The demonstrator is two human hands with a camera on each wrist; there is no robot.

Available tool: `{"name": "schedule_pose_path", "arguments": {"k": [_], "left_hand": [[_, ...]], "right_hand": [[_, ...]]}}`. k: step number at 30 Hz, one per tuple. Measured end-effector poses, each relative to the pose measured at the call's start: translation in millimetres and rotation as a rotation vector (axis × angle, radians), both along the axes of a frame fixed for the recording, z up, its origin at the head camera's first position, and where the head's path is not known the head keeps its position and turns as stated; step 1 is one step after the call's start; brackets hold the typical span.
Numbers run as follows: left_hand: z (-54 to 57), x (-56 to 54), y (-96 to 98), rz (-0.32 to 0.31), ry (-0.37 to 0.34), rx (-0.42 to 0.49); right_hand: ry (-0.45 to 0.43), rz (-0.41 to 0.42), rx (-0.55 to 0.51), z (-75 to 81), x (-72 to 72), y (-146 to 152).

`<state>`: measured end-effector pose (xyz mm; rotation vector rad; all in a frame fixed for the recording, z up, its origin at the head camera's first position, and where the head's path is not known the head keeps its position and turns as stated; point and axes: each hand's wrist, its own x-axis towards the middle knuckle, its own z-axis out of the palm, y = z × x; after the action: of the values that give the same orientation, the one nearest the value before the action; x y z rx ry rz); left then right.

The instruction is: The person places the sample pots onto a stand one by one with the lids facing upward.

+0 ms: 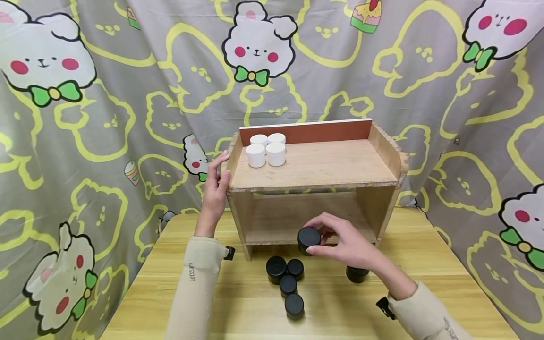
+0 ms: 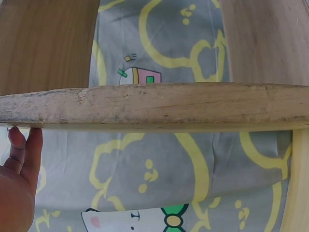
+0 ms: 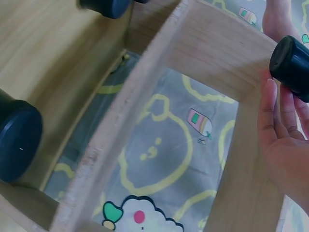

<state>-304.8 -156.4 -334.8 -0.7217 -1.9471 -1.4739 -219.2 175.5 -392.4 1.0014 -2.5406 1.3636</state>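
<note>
My right hand (image 1: 346, 243) pinches a round black lidded jar (image 1: 309, 237) between thumb and fingers, in front of the lower opening of a wooden two-tier shelf (image 1: 327, 163). In the right wrist view the same black jar (image 3: 291, 65) appears tilted at the right edge, above the fingers. My left hand (image 1: 216, 193) rests against the shelf's left side panel, and the left wrist view shows its straight fingers (image 2: 33, 154) at the panel's edge. Several white jars (image 1: 276, 155) stand grouped at the left of the upper tier.
Several black jars (image 1: 276, 270) stand clustered on the wooden table (image 1: 170, 278) before the shelf. Another black jar (image 1: 356, 275) stands to the right, partly hidden by the right hand. A patterned curtain (image 1: 297, 94) hangs behind and on both sides.
</note>
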Motion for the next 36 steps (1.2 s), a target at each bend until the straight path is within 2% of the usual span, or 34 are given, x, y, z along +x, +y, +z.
{"name": "schedule_pose_path", "arguments": {"k": [7, 18, 23, 36], "left_hand": [[-1.5, -0.4, 0.7, 0.004, 0.0, -0.003], [-3.1, 0.4, 0.6, -0.002, -0.016, 0.009], [-2.8, -0.4, 0.6, 0.0, 0.0, 0.002], [-2.1, -1.6, 0.3, -0.001, 0.008, 0.0]], "right_hand": [[0.076, -0.008, 0.009, 14.7, -1.2, 1.0], [0.104, -0.024, 0.029, 48.3, 0.1, 0.6], [0.13, -0.047, 0.041, 65.0, -2.3, -0.5], [0.091, -0.082, -0.005, 98.5, -17.1, -5.5]]}}
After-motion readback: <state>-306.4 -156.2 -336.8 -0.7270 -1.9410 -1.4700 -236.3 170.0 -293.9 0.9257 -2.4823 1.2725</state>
